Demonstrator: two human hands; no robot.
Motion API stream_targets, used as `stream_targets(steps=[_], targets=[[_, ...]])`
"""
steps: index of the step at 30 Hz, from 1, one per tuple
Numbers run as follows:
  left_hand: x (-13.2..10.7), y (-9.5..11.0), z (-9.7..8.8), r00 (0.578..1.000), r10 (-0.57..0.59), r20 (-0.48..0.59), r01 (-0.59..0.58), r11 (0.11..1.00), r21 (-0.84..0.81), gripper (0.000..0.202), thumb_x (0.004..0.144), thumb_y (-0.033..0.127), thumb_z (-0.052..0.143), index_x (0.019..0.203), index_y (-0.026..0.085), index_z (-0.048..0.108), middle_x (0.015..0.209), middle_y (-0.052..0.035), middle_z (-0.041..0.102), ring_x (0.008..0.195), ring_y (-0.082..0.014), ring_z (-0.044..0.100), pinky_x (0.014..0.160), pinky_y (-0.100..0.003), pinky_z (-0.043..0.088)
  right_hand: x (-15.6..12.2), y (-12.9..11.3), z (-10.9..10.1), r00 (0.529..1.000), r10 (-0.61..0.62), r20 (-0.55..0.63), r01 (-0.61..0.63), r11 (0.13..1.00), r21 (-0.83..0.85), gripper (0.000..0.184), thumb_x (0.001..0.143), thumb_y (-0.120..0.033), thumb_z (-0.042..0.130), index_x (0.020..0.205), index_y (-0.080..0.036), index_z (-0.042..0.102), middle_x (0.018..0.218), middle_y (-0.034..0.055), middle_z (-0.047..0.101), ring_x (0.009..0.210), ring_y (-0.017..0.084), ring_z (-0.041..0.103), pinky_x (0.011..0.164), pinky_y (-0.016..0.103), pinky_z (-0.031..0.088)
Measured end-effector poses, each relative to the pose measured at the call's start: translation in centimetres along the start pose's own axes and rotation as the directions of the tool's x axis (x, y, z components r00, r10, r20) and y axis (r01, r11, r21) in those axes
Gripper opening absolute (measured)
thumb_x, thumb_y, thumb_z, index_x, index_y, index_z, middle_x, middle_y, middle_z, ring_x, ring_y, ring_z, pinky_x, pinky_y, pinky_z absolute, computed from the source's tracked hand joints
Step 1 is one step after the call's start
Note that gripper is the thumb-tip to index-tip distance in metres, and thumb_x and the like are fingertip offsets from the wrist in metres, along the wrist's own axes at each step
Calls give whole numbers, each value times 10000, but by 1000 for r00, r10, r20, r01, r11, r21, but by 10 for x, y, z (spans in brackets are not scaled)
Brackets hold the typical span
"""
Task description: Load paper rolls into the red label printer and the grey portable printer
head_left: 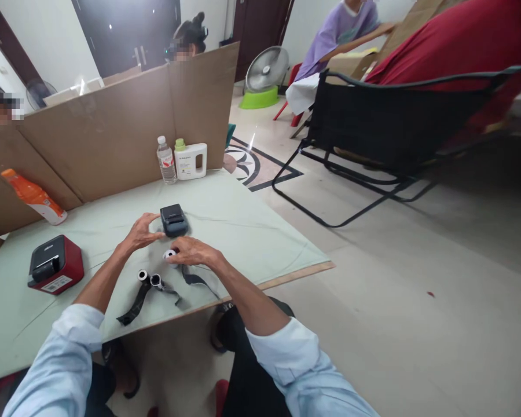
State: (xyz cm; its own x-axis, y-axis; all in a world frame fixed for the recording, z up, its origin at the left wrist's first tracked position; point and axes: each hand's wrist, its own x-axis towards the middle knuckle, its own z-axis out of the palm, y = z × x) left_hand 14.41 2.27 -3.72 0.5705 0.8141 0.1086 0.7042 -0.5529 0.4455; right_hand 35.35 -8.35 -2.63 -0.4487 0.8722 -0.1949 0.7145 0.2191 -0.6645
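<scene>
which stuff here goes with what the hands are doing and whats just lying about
Seemingly in use:
dark device, beside the left hand
white roll, held by the right hand
two more rolls, lying nearby with dark strips

Seemingly just about:
red-and-black box
orange bottle
clear bottle
white jug
</scene>
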Motion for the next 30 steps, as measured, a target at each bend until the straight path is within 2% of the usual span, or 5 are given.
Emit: stream_targets(steps=[5, 10, 15, 21, 30], targets=[[-99, 14, -28, 982, -180, 54, 184, 980, -73, 553, 809, 459, 726, 1311, 240, 656, 1268, -96, 689, 1058, -275, 695, 855, -410, 604, -1, -13, 7, 1000, -19, -12, 19, 1000, -14, 307, 930, -378, 614, 748, -147, 704, 684, 49, 689, 647, 148, 587, 566, 250, 316], [-163, 27, -4, 941, -301, 154, 323, 935, -145, 743, 700, 293, 736, 1422, 242, 573, 1293, -82, 675, 929, -230, 704, 824, -383, 596, 1, -20, 19, 999, -38, 32, 37, 999, 24, 273, 920, -369, 607, 800, -146, 710, 662, 47, 690, 627, 155, 619, 568, 238, 365], [-166, 40, 24, 948, -319, -6, 318, 945, -82, 538, 726, 270, 709, 1260, 231, 655, 1126, -59, 726, 945, -252, 686, 894, -402, 554, 7, -20, 36, 996, -56, 66, 47, 991, 128, 267, 915, -408, 622, 884, -152, 688, 738, 41, 717, 591, 142, 625, 560, 225, 412], [-166, 49, 14, 952, -306, -7, 301, 940, -162, 274, 807, 250, 616, 1072, 220, 680, 963, -25, 732, 838, -211, 660, 809, -348, 530, 7, -31, 57, 997, -53, 47, 44, 982, 182, 303, 928, -465, 638, 974, -165, 627, 878, 49, 732, 581, 126, 609, 540, 224, 403], [-179, 47, 13, 949, -315, -22, 309, 941, -138, 641, 734, 187, 636, 1373, 235, 597, 1228, -79, 721, 1065, -275, 688, 976, -435, 549, 6, -38, 59, 997, -48, 54, 39, 987, 156, 344, 945, -500, 651, 1048, -172, 624, 862, 35, 714, 698, 153, 620, 593, 233, 390]])
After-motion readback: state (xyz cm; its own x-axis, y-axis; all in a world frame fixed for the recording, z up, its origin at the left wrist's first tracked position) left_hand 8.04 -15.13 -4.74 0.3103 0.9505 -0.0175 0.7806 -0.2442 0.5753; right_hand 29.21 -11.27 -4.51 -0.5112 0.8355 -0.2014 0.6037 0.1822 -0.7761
